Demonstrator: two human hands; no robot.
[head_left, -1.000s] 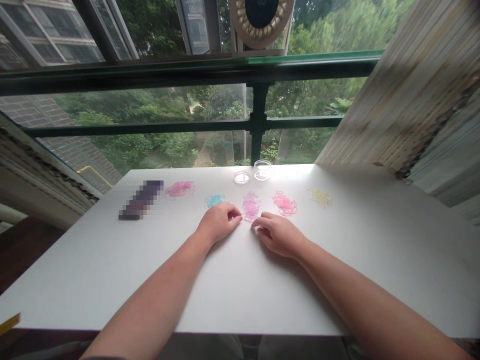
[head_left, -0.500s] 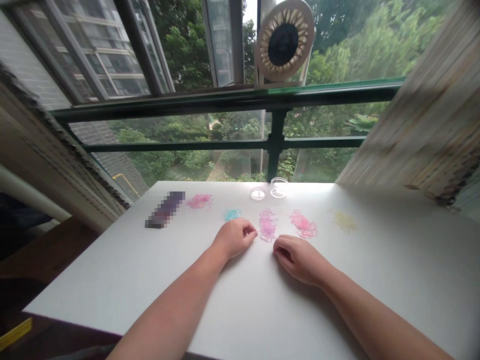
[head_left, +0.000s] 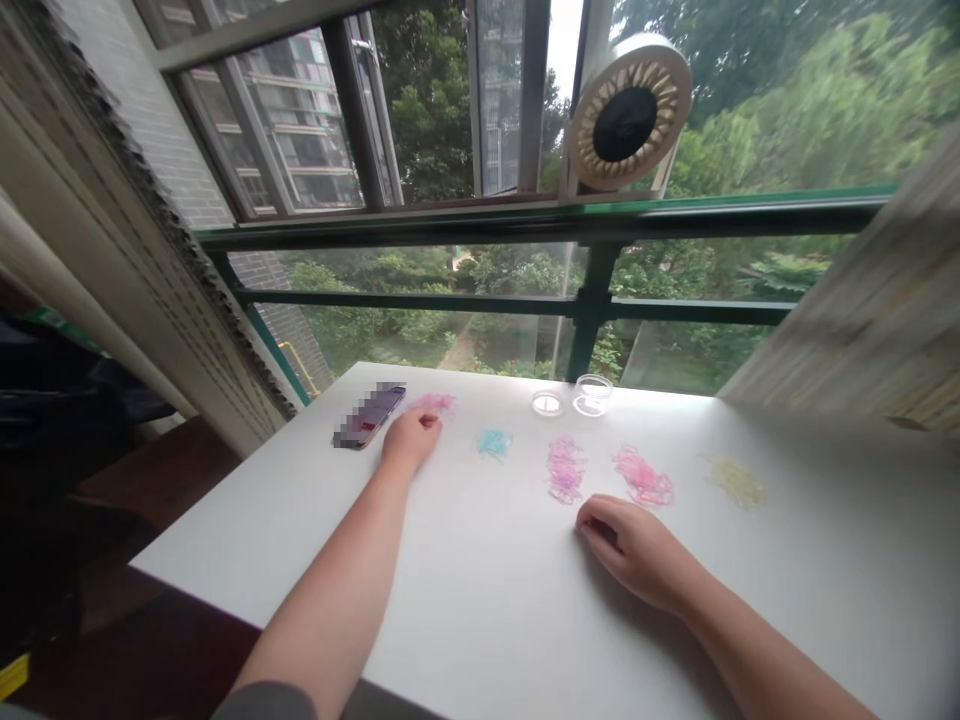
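Small thin rubber bands lie in loose heaps on a white table (head_left: 465,560). At the leftmost pink heap (head_left: 439,403), my left hand (head_left: 411,438) has its fingers pinched together over the near edge; whatever is between the fingertips is too small to make out. My right hand (head_left: 626,545) rests on the tabletop with curled fingers, and nothing shows in its hollow. Just beyond it are a purple heap (head_left: 565,470) and a coral-pink heap (head_left: 645,475). A teal heap (head_left: 495,443) sits between the hands, and a pale yellow heap (head_left: 739,482) lies at the right.
A phone (head_left: 379,415), partly pixelated, lies left of my left hand. Two clear round containers (head_left: 592,397) (head_left: 547,403) stand near the back edge. Behind the table run a green railing (head_left: 420,232) and windows, with a round fan (head_left: 626,120) above. Curtains hang at both sides.
My left hand has moved left, from beside the teal and purple heaps to the leftmost pink heap. The right hand stays in front of the purple heap. The view has shifted left.
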